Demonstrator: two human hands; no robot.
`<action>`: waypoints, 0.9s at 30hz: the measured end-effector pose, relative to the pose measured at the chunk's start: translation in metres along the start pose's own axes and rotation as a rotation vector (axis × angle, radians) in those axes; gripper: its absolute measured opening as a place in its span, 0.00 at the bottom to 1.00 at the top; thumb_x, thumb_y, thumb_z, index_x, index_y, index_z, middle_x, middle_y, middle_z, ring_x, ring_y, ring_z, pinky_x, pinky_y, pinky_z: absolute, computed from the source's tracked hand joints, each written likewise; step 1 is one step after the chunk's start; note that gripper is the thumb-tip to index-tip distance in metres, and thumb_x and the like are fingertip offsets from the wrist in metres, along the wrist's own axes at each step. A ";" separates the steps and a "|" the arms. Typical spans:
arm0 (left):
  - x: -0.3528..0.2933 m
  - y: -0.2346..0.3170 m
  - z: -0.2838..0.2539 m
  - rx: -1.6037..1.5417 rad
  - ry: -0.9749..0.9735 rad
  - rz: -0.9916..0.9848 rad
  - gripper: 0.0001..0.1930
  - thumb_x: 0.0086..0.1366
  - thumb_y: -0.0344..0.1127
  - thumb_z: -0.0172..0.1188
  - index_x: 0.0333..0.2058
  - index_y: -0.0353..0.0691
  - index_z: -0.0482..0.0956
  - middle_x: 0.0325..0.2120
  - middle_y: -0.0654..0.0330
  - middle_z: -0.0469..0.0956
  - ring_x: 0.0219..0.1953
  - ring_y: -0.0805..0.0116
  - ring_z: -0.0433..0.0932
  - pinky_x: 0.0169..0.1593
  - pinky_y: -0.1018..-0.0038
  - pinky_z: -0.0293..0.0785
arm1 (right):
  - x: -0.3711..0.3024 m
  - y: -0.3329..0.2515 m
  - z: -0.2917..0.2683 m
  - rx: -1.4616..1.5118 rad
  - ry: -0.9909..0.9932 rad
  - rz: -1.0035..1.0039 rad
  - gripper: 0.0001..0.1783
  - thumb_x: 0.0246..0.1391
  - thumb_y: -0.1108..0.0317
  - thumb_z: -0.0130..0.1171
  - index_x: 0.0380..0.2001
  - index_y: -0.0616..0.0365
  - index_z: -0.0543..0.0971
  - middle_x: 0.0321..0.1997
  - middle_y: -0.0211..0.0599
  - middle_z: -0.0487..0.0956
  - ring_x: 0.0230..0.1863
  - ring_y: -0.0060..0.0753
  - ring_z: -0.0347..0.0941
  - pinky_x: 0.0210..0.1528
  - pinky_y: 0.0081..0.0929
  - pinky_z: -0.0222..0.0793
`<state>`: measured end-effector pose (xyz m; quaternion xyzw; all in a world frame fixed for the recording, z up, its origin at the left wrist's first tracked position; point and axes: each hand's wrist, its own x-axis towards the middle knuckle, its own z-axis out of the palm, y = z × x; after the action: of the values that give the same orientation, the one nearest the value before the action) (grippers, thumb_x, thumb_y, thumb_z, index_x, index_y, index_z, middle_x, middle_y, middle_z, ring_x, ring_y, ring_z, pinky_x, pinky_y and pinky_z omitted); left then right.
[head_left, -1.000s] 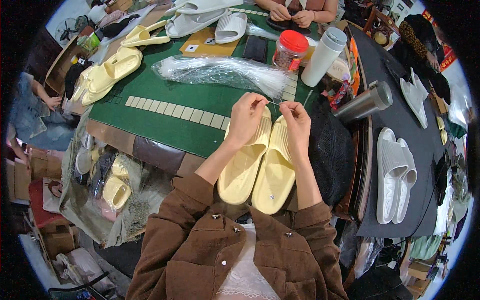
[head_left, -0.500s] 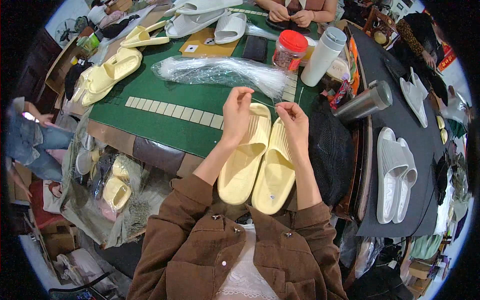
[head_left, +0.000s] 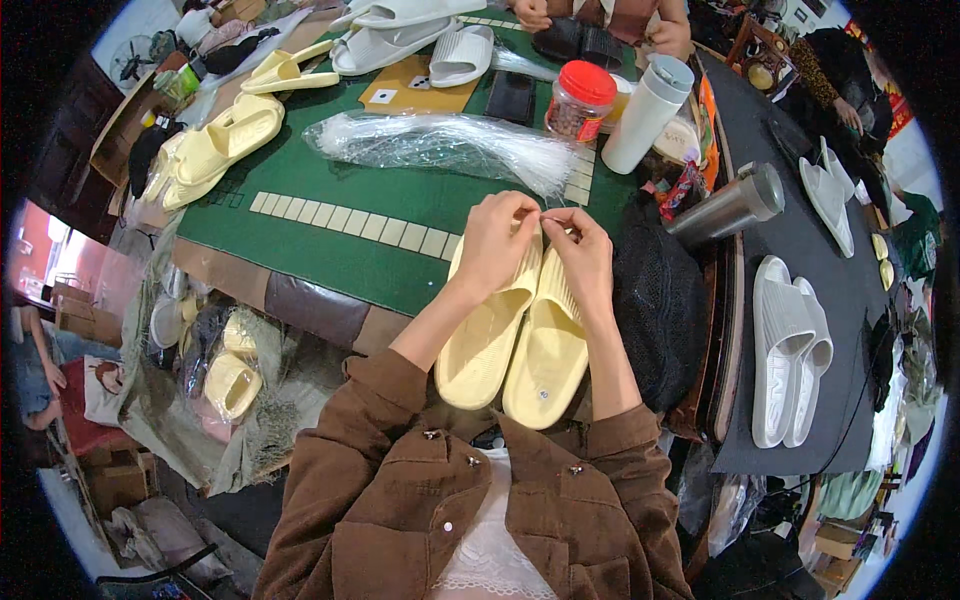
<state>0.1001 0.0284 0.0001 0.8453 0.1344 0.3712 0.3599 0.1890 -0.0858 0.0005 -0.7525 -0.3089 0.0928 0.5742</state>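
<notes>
A pair of pale yellow slide slippers lies side by side at the table's near edge, the left slipper [head_left: 472, 362] against the right slipper [head_left: 545, 375]. Over their toe ends, my left hand [head_left: 492, 242] and my right hand [head_left: 585, 258] meet, fingertips pinched together. Between them is a thin clear plastic tie, mostly hidden by the fingers now. Just beyond my hands lies a clear bag of similar thin plastic ties [head_left: 430, 145].
Yellow slippers [head_left: 225, 150] and grey slippers [head_left: 390, 50] lie on the green table [head_left: 330, 265]. A red-lidded jar [head_left: 578, 105], white bottle [head_left: 645, 115] and steel tumbler [head_left: 728, 205] stand right. Grey slippers [head_left: 790, 350] rest on the black table. Another person's hand [head_left: 670, 40] is opposite.
My hands have come together from a small gap, the left moving right and slightly down. Opposite, the other person's hands have parted beside black slippers. The person at far left has shifted down.
</notes>
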 end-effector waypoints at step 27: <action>0.003 -0.003 -0.001 -0.330 0.112 -0.275 0.09 0.64 0.33 0.61 0.38 0.33 0.77 0.27 0.58 0.79 0.31 0.71 0.77 0.38 0.74 0.73 | -0.002 -0.008 -0.003 -0.061 -0.009 0.025 0.08 0.53 0.68 0.62 0.34 0.62 0.81 0.27 0.31 0.78 0.25 0.20 0.68 0.30 0.24 0.65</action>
<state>0.1016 0.0326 0.0004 0.7269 0.2056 0.3819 0.5325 0.1857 -0.0880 0.0079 -0.7730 -0.3048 0.0941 0.5485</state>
